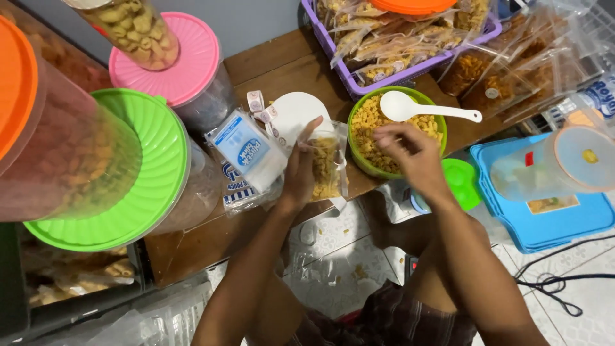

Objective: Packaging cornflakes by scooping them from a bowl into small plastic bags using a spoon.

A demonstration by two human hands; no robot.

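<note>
While the left hand (pixel 300 172) grips a small clear pouch (pixel 328 165) of yellow snack bits, the pouch stands upright on the wooden board (pixel 211 240), just left of the green bowl (pixel 359 160) and touching its rim or nearly so. Pouch looks light, thin & soft: film will crumple, prob. slippery, and contents seem brittle, so best held round the sides w/ fingers wrapped, not squeezed hard, mouth kept up. Left forearm comes up from below, wrist straight, thumb on near side. Right hand (pixel 410 154) hovers over the bowl's snack pile, palm down, fingers curled loosely & pinched narrow toward the pouch mouth; can't tell if any bits are in the pinch. A white spoon (pixel 416 110) lies across the bowl, untouched. Stack of flat pouches (pixel 246 154) sits left of the hand; purple basket (pixel 391 70) of packed bags behind the bowl.
</note>
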